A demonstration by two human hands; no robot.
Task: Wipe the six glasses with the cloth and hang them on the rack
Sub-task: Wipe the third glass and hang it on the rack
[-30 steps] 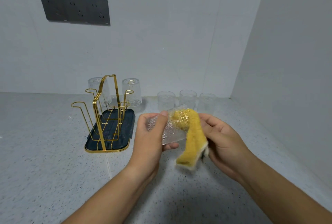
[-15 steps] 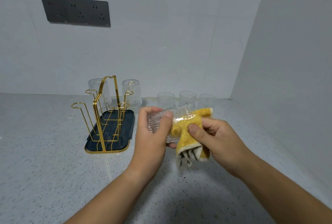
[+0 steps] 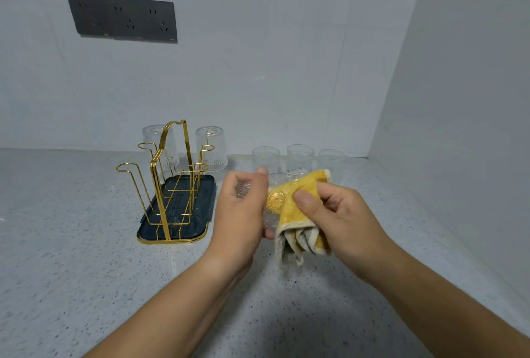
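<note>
As L hand [image 3: 241, 208] grips glass [image 3: 277, 181], R hand [image 3: 339, 214] pinches cloth [image 3: 291, 221] against it

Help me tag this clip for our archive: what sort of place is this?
Probably a home kitchen corner, though no sink or stove shows. A speckled countertop meets plain white walls, a row of wall sockets sits above it, and a gold wire rack stands beside clear glasses.
</note>
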